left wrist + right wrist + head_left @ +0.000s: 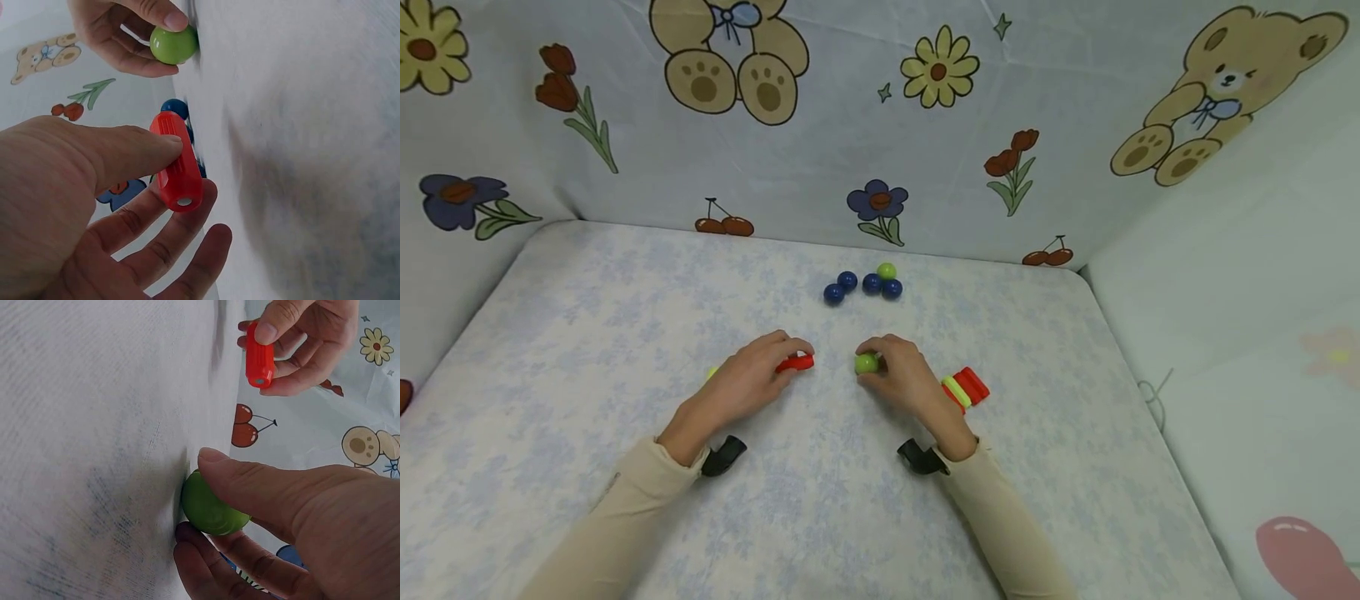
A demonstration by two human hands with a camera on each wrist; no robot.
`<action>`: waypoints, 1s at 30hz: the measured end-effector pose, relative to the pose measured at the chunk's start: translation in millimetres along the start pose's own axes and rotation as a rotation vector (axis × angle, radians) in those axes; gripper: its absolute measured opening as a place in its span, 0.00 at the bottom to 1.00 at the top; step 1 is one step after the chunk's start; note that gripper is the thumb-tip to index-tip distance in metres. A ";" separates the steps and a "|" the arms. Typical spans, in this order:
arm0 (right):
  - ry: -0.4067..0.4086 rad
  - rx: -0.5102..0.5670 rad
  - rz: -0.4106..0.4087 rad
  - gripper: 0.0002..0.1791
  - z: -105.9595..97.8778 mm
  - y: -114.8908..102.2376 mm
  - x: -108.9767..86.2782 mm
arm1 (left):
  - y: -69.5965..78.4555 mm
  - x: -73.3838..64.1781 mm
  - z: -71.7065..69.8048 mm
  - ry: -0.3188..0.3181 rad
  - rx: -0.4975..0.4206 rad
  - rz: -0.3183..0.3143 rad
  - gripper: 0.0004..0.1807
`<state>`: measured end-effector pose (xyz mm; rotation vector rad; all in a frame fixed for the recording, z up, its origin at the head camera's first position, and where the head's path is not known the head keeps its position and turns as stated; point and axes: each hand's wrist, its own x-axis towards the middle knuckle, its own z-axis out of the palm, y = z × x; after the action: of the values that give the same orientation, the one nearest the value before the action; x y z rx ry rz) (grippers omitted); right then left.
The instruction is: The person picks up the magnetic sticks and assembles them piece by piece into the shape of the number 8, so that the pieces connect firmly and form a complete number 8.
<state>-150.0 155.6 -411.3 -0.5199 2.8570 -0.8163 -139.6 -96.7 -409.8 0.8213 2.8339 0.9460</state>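
My left hand (752, 375) pinches a red ribbed rod (177, 162) between thumb and fingers, held a little over the tabletop. A pale metallic disc shows in the rod's end in the left wrist view. Opposite it, my right hand (898, 375) grips a green ball (211, 505), thumb on one side and fingers on the other, with the ball right at the cloth surface. A short gap separates the rod from the green ball in the head view.
Beyond the hands lie several dark blue balls (872, 284) and another green ball (887, 271). Red rods (973, 384) and a yellow-green rod (957, 392) lie side by side by my right wrist. A yellow-green piece (712, 372) peeks out behind my left hand. Printed cloth walls border the table.
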 end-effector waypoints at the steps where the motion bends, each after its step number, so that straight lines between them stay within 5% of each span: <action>1: 0.002 0.001 0.000 0.17 -0.2 0.3 -0.2 | 0.7 1.9 1.2 0.002 -0.007 0.006 0.15; 18: 0.019 0.018 -0.007 0.17 0.0 2.2 -0.4 | 19.9 26.6 17.9 0.007 -0.061 0.044 0.11; 30: 0.025 0.015 -0.001 0.17 1.9 0.6 0.3 | 23.8 32.2 23.3 -0.030 -0.055 0.034 0.10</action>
<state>-150.1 155.1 -413.3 -0.5127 2.8710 -0.8492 -151.3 -51.9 -411.3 0.8720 2.7645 1.0022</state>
